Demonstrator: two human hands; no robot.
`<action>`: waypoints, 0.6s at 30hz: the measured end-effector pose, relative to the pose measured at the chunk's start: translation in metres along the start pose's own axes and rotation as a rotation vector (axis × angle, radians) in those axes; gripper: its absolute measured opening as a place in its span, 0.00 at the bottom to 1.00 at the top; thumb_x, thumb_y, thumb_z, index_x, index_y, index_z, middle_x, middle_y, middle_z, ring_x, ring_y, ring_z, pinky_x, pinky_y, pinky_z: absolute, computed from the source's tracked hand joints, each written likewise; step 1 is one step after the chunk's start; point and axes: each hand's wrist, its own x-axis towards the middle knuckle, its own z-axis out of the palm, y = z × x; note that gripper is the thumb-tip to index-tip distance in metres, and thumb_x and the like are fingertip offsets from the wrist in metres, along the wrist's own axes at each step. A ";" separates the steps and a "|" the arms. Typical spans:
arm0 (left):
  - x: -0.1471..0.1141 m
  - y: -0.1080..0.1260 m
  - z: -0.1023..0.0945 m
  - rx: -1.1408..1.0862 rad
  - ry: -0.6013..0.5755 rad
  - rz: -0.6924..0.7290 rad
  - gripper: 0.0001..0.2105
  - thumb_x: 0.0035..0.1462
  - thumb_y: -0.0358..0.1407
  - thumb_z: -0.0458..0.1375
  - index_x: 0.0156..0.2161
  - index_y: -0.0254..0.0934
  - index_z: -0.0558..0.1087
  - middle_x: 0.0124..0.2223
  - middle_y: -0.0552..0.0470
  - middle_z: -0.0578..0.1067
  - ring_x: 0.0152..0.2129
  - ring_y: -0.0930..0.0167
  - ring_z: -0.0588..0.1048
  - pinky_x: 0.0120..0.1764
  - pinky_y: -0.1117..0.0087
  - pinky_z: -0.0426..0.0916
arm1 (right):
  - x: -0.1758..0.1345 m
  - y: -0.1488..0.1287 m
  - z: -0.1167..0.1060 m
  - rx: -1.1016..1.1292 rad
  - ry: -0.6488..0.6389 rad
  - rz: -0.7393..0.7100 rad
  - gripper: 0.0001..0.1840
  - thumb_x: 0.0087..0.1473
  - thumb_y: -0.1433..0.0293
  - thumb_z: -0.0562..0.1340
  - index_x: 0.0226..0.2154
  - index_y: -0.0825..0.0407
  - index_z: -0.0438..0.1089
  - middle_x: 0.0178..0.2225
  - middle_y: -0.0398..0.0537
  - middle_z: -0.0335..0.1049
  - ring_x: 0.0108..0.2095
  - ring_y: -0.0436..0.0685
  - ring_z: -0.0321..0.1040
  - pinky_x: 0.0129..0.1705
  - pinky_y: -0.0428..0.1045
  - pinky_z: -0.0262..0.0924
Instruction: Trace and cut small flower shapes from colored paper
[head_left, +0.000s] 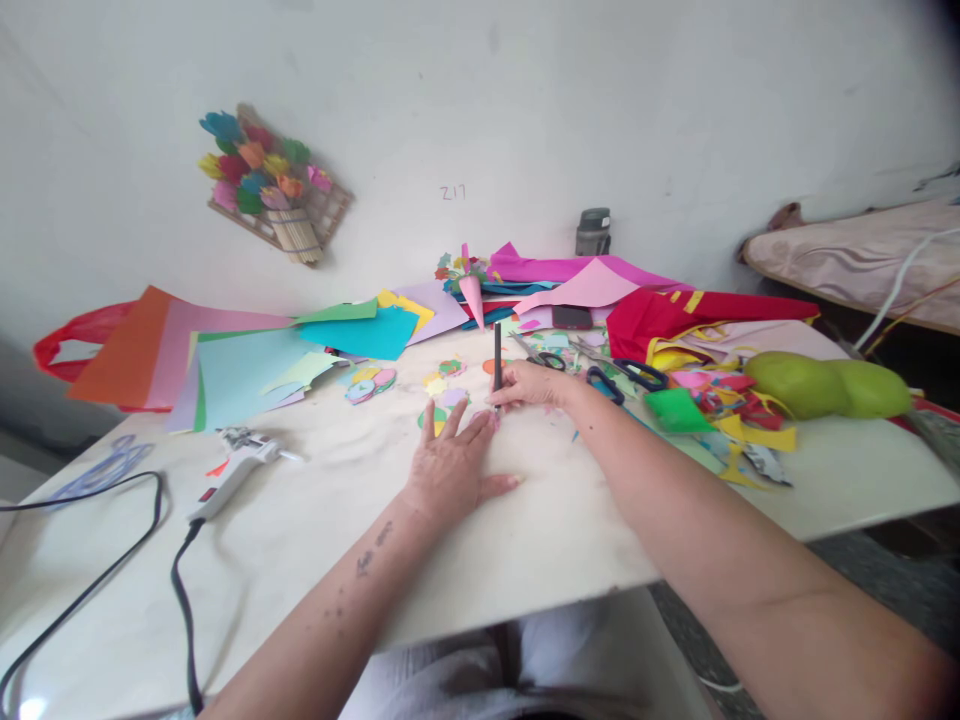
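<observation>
My right hand (525,385) grips a slim black pen-like stick (498,352), held upright with its lower end down at the table. At that end lies a small pink paper piece (496,422), mostly hidden by my fingers. My left hand (454,455) rests flat with fingers spread, its fingertips touching the pink piece's edge. Just beyond the left fingers are small cut paper shapes in green, yellow and lilac (454,397). Another pile of round paper cut-outs (367,383) sits to the left. A pink paper cone with paper flowers (471,298) stands behind.
A glue gun (236,475) with a black cord lies left. Coloured paper sheets (247,360) spread along the back. Scissors (637,374), a phone (571,318), paper scraps (735,410) and a green gourd-shaped object (825,385) are on the right. A flower wall hanging (274,190) is above.
</observation>
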 end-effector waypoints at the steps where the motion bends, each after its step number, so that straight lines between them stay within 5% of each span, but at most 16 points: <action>1: 0.000 0.000 0.000 -0.006 -0.003 -0.001 0.34 0.52 0.59 0.41 0.58 0.40 0.58 0.59 0.51 0.61 0.59 0.56 0.48 0.57 0.42 0.31 | 0.000 0.001 0.000 0.002 0.003 -0.001 0.07 0.43 0.69 0.61 0.22 0.57 0.65 0.15 0.38 0.62 0.16 0.43 0.53 0.20 0.42 0.45; 18: -0.001 0.000 0.000 -0.066 0.012 0.009 0.33 0.52 0.58 0.43 0.58 0.41 0.58 0.58 0.49 0.63 0.59 0.56 0.49 0.56 0.43 0.29 | 0.003 0.006 -0.001 0.096 0.062 0.006 0.06 0.42 0.71 0.62 0.22 0.57 0.65 0.14 0.37 0.61 0.13 0.41 0.50 0.16 0.41 0.44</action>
